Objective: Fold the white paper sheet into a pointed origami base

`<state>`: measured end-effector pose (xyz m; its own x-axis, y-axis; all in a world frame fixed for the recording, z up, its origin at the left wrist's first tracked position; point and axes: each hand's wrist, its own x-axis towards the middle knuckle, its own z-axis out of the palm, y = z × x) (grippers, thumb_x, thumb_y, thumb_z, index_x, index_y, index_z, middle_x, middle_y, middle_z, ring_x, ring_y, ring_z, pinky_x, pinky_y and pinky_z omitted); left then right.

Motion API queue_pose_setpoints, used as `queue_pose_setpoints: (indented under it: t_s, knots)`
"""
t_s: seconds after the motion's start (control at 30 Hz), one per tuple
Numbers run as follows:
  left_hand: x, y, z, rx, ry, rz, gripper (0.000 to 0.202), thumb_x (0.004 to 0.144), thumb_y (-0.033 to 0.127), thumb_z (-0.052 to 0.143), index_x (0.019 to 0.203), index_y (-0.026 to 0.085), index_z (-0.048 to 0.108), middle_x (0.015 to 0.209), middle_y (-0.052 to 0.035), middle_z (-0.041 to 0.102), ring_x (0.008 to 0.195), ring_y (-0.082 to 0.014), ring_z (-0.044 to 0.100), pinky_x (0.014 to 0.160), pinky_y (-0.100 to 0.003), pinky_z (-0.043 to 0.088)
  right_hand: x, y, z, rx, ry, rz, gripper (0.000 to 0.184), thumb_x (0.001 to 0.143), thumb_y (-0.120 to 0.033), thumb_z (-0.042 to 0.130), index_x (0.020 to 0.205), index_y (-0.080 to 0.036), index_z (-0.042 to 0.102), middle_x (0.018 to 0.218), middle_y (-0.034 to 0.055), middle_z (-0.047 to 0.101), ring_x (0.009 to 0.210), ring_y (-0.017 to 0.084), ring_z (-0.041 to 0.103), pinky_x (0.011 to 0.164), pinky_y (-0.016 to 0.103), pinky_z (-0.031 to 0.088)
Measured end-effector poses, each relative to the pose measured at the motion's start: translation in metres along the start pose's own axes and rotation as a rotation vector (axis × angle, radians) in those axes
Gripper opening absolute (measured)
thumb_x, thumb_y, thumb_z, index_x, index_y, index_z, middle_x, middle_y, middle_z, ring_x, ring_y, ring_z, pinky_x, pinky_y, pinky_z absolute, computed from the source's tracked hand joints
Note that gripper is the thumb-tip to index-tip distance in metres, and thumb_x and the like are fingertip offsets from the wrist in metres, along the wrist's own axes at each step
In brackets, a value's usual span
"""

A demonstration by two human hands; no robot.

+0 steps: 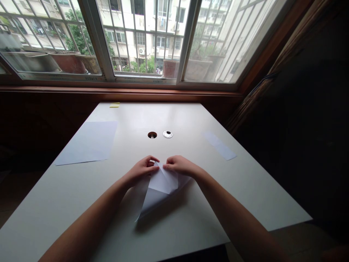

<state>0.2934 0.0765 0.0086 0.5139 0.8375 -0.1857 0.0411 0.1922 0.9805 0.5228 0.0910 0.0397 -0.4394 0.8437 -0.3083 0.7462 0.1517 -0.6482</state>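
Note:
A folded sheet of white paper [163,183] is held between both hands over the middle of the white table [131,120]. It has a triangular shape with crease lines, and its lower left corner stands a little off the table, casting a shadow. My left hand [143,167] pinches the paper near its top point from the left, thumb and index finger closed on it. From the right, my right hand [180,165] grips the upper edge close to the same point, its fingers curled. Part of the paper's right side is hidden behind my right wrist.
A flat sheet of paper [87,142] lies at the table's left and a narrow paper strip [220,145] at the right. Beyond my hands are a round cable hole [152,135] and its silvery cover [168,134]. A yellow slip [115,105] lies by the far edge, below the window.

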Motion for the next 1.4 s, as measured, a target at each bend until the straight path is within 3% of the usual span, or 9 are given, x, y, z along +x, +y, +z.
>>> queue_pose_setpoints:
  t_s: [0.37,0.6,0.77,0.87,1.0,1.07,1.2,1.27,1.4]
  knots:
    - [0.003,-0.001,0.008,0.098,0.120,-0.022,0.042,0.075,0.049,0.073,0.102,0.019,0.062,0.065,0.0042,0.053,0.057,-0.0124,0.049,0.050,-0.022,0.035,0.001,0.003,0.004,-0.013,0.023,0.000,0.031,0.085,-0.046,0.056,0.077,-0.018,0.065,0.072,0.0004,0.062,0.066,0.014,0.053,0.056,0.025,0.031]
    - [0.003,-0.001,0.010,0.064,0.180,-0.028,0.046,0.074,0.045,0.076,0.108,0.019,0.061,0.056,0.0090,0.041,0.050,-0.0091,0.042,0.047,-0.020,0.031,0.000,0.002,0.006,-0.037,0.043,-0.019,0.032,0.087,-0.046,0.055,0.074,-0.017,0.063,0.070,0.0003,0.061,0.064,0.013,0.052,0.055,0.025,0.030]
    - [0.005,-0.006,0.010,-0.016,0.187,-0.070,0.042,0.070,0.043,0.079,0.098,0.015,0.064,0.063,0.0033,0.054,0.053,-0.0111,0.051,0.048,-0.021,0.032,-0.006,-0.004,0.005,-0.059,0.104,-0.061,0.031,0.089,-0.046,0.055,0.076,-0.019,0.064,0.073,0.0017,0.063,0.066,0.015,0.054,0.057,0.026,0.034]
    - [0.006,-0.007,0.008,-0.098,0.233,-0.072,0.046,0.068,0.042,0.081,0.102,0.015,0.063,0.068,0.0005,0.061,0.057,-0.0128,0.056,0.050,-0.021,0.034,-0.015,-0.011,0.003,-0.093,0.313,-0.170,0.025,0.090,-0.044,0.057,0.085,-0.021,0.065,0.085,0.0047,0.066,0.081,0.020,0.058,0.071,0.030,0.042]
    - [0.007,-0.006,0.006,-0.259,0.320,-0.057,0.047,0.065,0.039,0.084,0.100,0.016,0.062,0.074,-0.0009,0.065,0.063,-0.0142,0.061,0.056,-0.023,0.041,-0.029,-0.013,0.004,-0.085,0.801,-0.289,0.019,0.093,-0.037,0.054,0.102,-0.022,0.062,0.109,0.0098,0.061,0.111,0.027,0.051,0.100,0.043,0.038]
    - [0.007,-0.005,0.005,-0.354,0.367,-0.026,0.042,0.065,0.038,0.084,0.093,0.016,0.062,0.074,0.0001,0.065,0.063,-0.0126,0.061,0.058,-0.023,0.043,-0.035,-0.008,0.009,0.023,0.977,-0.273,0.020,0.094,-0.038,0.052,0.105,-0.022,0.058,0.113,0.0106,0.056,0.113,0.027,0.049,0.102,0.046,0.039]
    - [0.008,-0.004,0.004,-0.517,0.434,0.051,0.036,0.064,0.033,0.085,0.080,0.017,0.058,0.072,0.0021,0.063,0.062,-0.0093,0.059,0.060,-0.021,0.044,-0.041,0.007,0.024,0.424,1.156,-0.181,0.035,0.092,-0.045,0.054,0.118,-0.025,0.045,0.129,0.0110,0.045,0.117,0.024,0.050,0.101,0.044,0.045]
    - [0.009,-0.005,0.004,-0.568,0.460,0.078,0.035,0.064,0.031,0.086,0.078,0.017,0.057,0.072,0.0027,0.063,0.063,-0.0084,0.059,0.061,-0.020,0.044,-0.041,0.011,0.031,0.659,1.072,-0.157,0.042,0.092,-0.050,0.053,0.124,-0.026,0.043,0.134,0.0109,0.043,0.121,0.024,0.049,0.103,0.043,0.044]
    - [0.010,-0.005,0.006,-0.609,0.481,0.098,0.034,0.066,0.030,0.085,0.080,0.017,0.057,0.071,0.0035,0.062,0.063,-0.0078,0.058,0.062,-0.019,0.045,-0.038,0.004,0.041,1.072,0.440,-0.153,0.057,0.091,-0.065,0.044,0.132,-0.025,0.044,0.126,0.0120,0.057,0.114,0.026,0.058,0.095,0.044,0.050]
